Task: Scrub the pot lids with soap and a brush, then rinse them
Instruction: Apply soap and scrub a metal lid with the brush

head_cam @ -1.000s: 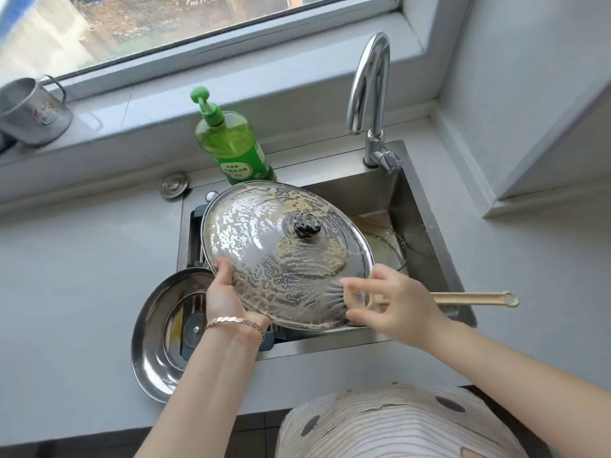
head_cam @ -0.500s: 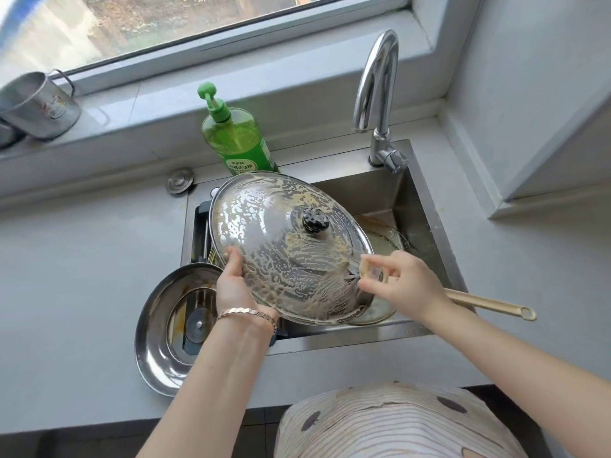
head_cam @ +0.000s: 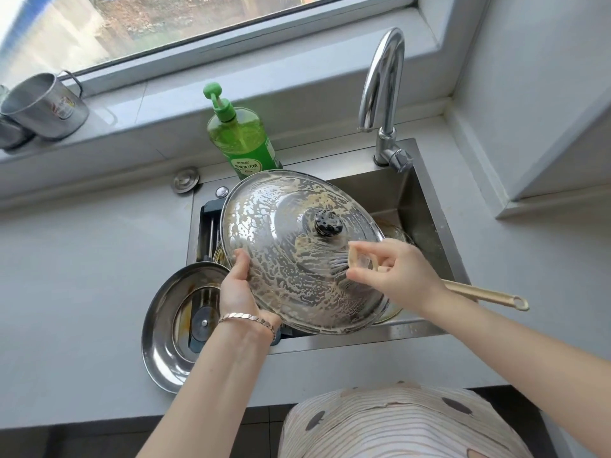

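The soapy lid (head_cam: 291,259) is held tilted over the sink (head_cam: 426,200), its 1 o'clock edge clear of the tap (head_cam: 383,94). Its 8 o'clock rim is gripped by the left hand (head_cam: 236,292). The brush (head_cam: 479,294) is pinched in the curled fingers of the right hand (head_cam: 400,276), bristles laid at 4 o'clock.

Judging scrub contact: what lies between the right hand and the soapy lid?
The brush, bristles touching the lid just below its knob; head view.

Tilted lid (head_cam: 281,246) over most of the sink (head_cam: 429,206); open gap under faucet (head_cam: 380,77); soap bottle (head_cam: 244,140) behind.
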Demonstrator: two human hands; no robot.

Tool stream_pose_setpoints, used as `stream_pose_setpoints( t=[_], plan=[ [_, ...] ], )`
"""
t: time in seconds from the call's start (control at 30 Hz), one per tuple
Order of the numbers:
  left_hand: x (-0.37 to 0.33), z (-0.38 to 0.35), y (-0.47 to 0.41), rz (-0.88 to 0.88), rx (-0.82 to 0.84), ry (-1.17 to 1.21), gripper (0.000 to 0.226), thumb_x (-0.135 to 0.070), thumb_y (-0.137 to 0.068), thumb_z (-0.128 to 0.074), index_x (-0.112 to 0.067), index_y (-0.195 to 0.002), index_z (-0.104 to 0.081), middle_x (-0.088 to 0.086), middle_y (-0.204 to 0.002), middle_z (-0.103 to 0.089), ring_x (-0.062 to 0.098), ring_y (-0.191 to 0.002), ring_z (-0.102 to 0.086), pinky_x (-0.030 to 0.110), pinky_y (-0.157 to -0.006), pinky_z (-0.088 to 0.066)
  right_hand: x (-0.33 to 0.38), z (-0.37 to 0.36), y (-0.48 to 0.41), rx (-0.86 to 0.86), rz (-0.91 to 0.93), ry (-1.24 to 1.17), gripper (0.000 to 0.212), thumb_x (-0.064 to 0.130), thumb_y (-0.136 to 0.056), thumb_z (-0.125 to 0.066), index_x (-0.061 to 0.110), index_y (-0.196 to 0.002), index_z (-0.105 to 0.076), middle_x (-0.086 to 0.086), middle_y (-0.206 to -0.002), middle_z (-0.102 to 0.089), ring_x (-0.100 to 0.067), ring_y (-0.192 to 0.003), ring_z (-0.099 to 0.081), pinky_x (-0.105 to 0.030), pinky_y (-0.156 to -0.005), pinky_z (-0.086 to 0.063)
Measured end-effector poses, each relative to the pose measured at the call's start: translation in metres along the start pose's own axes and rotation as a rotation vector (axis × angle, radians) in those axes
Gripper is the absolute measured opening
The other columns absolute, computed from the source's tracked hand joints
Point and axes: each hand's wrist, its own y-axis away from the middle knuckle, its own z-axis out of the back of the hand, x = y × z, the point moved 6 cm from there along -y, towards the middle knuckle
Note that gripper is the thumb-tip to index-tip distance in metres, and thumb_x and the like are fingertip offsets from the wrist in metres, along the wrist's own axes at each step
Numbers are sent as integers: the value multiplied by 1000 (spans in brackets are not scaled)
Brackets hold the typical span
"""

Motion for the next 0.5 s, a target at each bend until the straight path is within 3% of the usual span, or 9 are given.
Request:
stream_pose_setpoints(
  t=[0.1, 0.13, 0.17, 0.27, 0.3, 0.43, 0.5],
  plan=[
    [0, 1, 2, 2, 13, -3, 30, -38, -91, -54, -19, -113, -63, 6, -104, -71, 28, -92, -67, 50, -69, -52, -30, 27, -21, -113, -167, 3, 5, 36, -76, -71, 36, -78, -66, 18, -46, -46, -7, -55, -38, -31, -70, -39],
    [0, 1, 2, 0, 13, -7, 30, -37, -91, -55, -19, -113, -63, 6, -104, -71, 29, -93, -67, 51, -72, -53, -27, 27, -23, -116, -165, 6, 6, 36, -76, -71, 34, -73, -66, 17, -42, -43, -8, -53, -36, -30, -69, -37],
    [0, 1, 2, -3, 7, -14, 28, -38, -90, -56, -19, -110, -63, 6, -103, -71, 29, -92, -67, 52, -73, -53, -20, 21, -22, -85, -128, -2, 3, 37, -75, -71, 35, -75, -68, 15, -46, -44, -12, -54, -38, -30, -68, -37],
    [-2, 1, 2, 4, -1, -24, 23, -39, -91, -55, -19, -100, -64, 5, -91, -73, 28, -86, -67, 50, -66, -52, 9, 3, -7, 37, 37, 3, 23, 41, -74, -72, 52, -91, -62, 1, -74, -54, -18, -68, -48, -33, -68, -43],
    [-3, 2, 2, 2, 5, -25, 23, -39, -91, -55, -19, -99, -64, 5, -89, -74, 28, -85, -67, 50, -65, -52, 9, 7, -10, 28, 36, 14, 22, 40, -74, -72, 52, -90, -62, 1, -72, -52, -18, -67, -46, -33, -66, -42],
    [-4, 3, 4, 5, 22, -53, 30, -39, -92, -53, -16, -109, -62, 8, -103, -71, 31, -92, -66, 49, -70, -51, -23, 45, -37, -136, -179, -17, 19, 34, -78, -71, 27, -95, -72, 17, -46, -42, -6, -54, -35, -25, -62, -32],
    [-3, 2, 4, 10, 25, -67, 33, -38, -93, -51, -15, -112, -62, 10, -105, -70, 31, -94, -65, 47, -69, -51, -12, 36, -36, -77, -113, -9, 12, 36, -78, -70, 37, -89, -66, 16, -43, -41, -6, -52, -33, -24, -56, -29]
  ],
)
